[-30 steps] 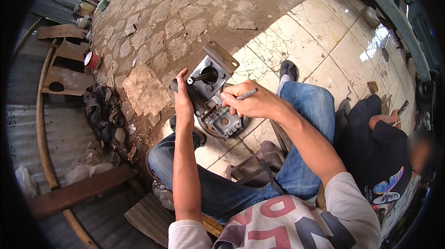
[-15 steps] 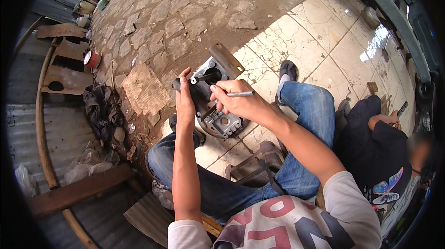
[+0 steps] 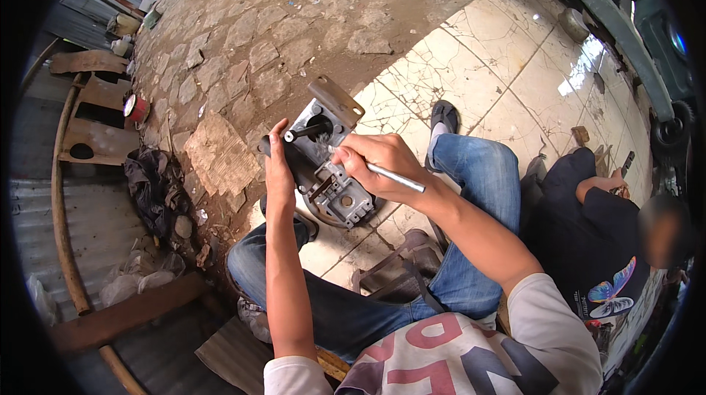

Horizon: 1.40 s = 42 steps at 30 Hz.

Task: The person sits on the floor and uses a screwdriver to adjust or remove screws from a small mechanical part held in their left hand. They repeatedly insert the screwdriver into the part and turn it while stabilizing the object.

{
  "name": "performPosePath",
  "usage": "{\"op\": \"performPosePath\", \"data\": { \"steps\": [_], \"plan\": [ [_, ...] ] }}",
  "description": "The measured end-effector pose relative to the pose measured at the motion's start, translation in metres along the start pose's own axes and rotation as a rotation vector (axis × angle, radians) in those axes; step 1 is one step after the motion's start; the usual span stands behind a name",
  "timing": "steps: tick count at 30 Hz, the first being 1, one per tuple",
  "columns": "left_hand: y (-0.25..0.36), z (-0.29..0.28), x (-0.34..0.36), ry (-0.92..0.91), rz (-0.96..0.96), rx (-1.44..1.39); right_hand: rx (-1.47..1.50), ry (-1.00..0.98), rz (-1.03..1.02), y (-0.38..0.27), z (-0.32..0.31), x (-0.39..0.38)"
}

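A grey metal engine part (image 3: 331,174) with a round bore and a flat brown flange stands tilted on the tiled floor between my knees. My left hand (image 3: 279,168) grips its left side and steadies it. My right hand (image 3: 373,162) holds a thin silver metal tool (image 3: 394,177) like a pen, with its tip down on the top of the part near the bore. Both forearms reach forward over my blue jeans.
Another person in a dark shirt (image 3: 596,226) sits close at my right. A stone-paved patch (image 3: 279,34) lies ahead, cracked white tiles (image 3: 478,57) to the right. Dark rags (image 3: 151,189), a red can (image 3: 136,108) and wooden planks (image 3: 88,137) lie at the left.
My right hand has shifted slightly left along the top of the part with the silver tool. My left hand keeps its grip on the part.
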<state>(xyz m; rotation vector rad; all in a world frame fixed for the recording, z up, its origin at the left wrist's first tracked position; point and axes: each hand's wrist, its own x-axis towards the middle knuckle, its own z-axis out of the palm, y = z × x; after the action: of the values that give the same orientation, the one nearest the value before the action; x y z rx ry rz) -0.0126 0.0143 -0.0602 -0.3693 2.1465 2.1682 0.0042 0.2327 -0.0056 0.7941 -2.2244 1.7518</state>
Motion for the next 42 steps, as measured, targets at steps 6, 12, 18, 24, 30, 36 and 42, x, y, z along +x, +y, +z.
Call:
{"op": "performPosePath", "data": {
  "steps": [6,12,18,24,30,36,42],
  "plan": [
    [0.009,0.006,-0.005,-0.036,-0.040,-0.093,-0.105,0.077,0.132,0.012,0.010,-0.003],
    [0.002,-0.001,-0.003,-0.043,-0.037,-0.176,-0.206,-0.014,0.099,0.013,0.015,-0.006],
    [0.001,-0.004,-0.002,0.001,-0.054,-0.138,-0.121,-0.061,0.107,0.011,0.017,-0.005],
    [0.008,-0.006,-0.004,0.013,-0.111,-0.125,-0.121,0.043,-0.029,0.022,0.024,-0.005],
    [0.008,-0.001,-0.007,0.022,-0.122,-0.224,-0.010,-0.061,0.339,0.021,0.024,-0.003],
    [0.018,0.006,-0.008,0.032,-0.188,-0.225,0.203,-0.002,0.311,0.027,0.024,-0.005],
    [0.006,0.002,-0.004,0.127,-0.141,-0.183,0.234,-0.054,0.285,0.023,0.026,-0.005]
  ]
}}
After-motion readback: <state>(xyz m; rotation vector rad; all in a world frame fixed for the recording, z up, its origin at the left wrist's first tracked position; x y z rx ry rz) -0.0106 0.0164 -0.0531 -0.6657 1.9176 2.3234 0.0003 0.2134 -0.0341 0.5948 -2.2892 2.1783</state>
